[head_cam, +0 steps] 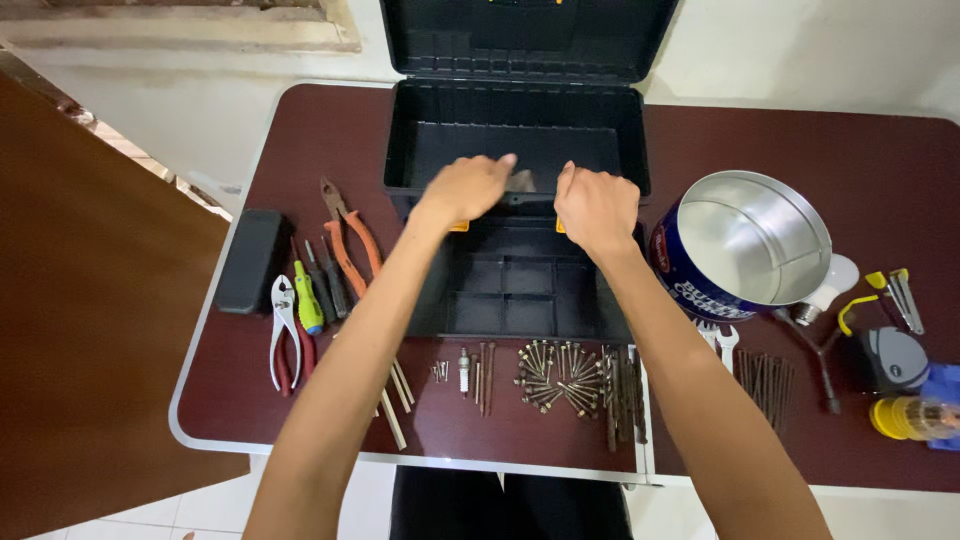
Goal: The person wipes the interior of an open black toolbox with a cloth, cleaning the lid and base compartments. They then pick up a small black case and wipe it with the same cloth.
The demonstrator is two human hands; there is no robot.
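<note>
A: Item one, the toolbox (516,150): black, lid up, at the far middle of the tabletop (330,130). Contents?

B: Main well looks bare. A black divided tray (520,285) sits just in front of the toolbox, touching its near edge, compartments bare as far as can be seen.

A: Hands?

B: Left hand (466,187) and right hand (597,205) both rest on the toolbox's front rim, fingers curled over it, near the orange latches. Whether they pinch anything, I cannot tell; something small and blurred lies between them.

A: Left of the toolbox?

B: Orange-handled pliers (350,235), screwdrivers (312,290), red-handled pliers (283,335), a black case (250,260).

A: In front?

B: Beyond the tray, a pile of screws (555,375), loose nails and drill bits (622,395).

A: Right?

B: A round tin (745,245), tipped on its side, touching the toolbox corner; a bulb (832,283); a tape measure (890,355).

A: Risks?

B: Judged only: any shove of the toolbox rightward could roll the tin onto the bulb. A tray dragged forward would likely scatter the screws off the tabletop edge. Fingers on the rim could be caught if the lid dropped.
</note>
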